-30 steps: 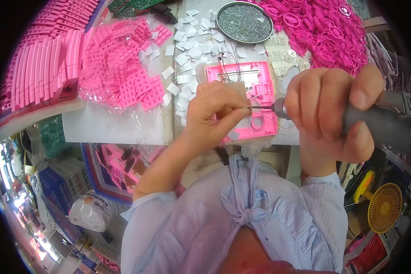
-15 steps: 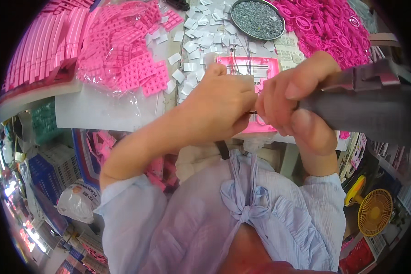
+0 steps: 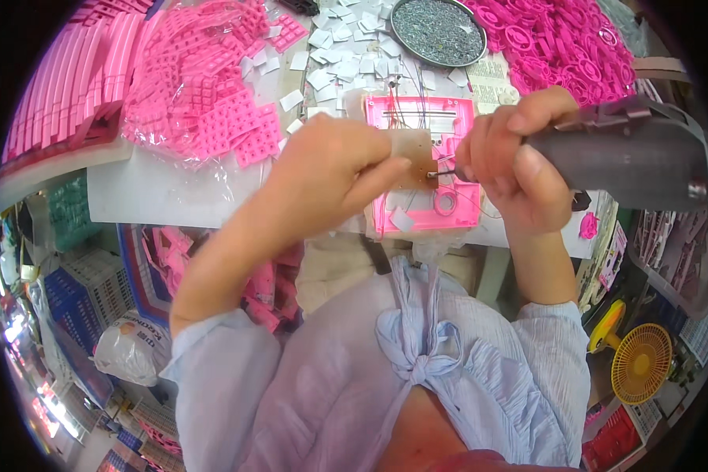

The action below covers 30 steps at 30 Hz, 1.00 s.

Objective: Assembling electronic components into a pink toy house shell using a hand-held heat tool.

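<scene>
Room: white plastic bag [image 3: 134,348] beside blue baskets [image 3: 79,303] at lower left; yellow fan [image 3: 641,363] at lower right.
Table: pale top [image 3: 157,193], its near edge just in front of the person, with parts spread across the left, far and right sides.
Pink keypads: heaped in clear plastic [image 3: 189,86], beside stacked pink strips [image 3: 63,86] at far left.
White pieces: small folded tabs [image 3: 334,75] scattered over the middle.
Screw dish: round, full of small metal screws [image 3: 439,31], next to a pile of bright pink parts [image 3: 566,47].
Pink housing: lying on the table before the person [image 3: 470,212], thin wires [image 3: 421,102] at its far end.
Brown board: over the housing [image 3: 417,161], uncovered now; half a second ago the left hand hid it.
Left hand: drawn back leftward [image 3: 330,169] from the bit; thumb and forefinger parted, thumb toward the board, contact unclear; the other fingers cannot be made out.
Right hand: still wrapped around [image 3: 519,149] the dark grey power screwdriver [image 3: 621,157], fingers curled closely together.
Bit: its tip [image 3: 447,174] now shows at the board's right edge.
</scene>
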Motion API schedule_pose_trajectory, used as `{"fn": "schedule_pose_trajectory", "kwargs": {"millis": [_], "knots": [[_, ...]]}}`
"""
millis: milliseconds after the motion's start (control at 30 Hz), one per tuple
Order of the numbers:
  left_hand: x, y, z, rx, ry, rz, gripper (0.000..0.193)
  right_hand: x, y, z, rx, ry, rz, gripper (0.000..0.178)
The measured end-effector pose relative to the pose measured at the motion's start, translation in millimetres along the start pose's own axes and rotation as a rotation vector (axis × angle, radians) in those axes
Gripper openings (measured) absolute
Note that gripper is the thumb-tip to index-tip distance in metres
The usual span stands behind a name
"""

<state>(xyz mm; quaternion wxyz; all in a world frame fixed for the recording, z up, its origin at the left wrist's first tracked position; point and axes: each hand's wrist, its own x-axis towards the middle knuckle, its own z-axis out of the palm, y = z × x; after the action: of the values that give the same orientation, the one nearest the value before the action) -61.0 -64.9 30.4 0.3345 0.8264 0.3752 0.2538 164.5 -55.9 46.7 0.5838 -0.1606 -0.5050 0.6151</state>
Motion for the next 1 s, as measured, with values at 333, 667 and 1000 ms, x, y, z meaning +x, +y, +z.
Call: {"fn": "schedule_pose_trajectory", "kwargs": {"millis": [333, 667, 1000], "knots": [[-36, 2, 72, 0.414, 0.138, -0.029, 0.011, 5, 28, -13, -0.077, 0.046, 0.014, 0.023], [-37, 1, 75, 0.261, 0.167, -0.078, 0.012, 7, 44, -17, -0.217, 0.038, 0.068, 0.016], [-34, -11, 74, 0.136, 0.349, -0.063, 0.008, 16, 28, -8, -0.118, -0.033, 0.137, 0.024]]}}
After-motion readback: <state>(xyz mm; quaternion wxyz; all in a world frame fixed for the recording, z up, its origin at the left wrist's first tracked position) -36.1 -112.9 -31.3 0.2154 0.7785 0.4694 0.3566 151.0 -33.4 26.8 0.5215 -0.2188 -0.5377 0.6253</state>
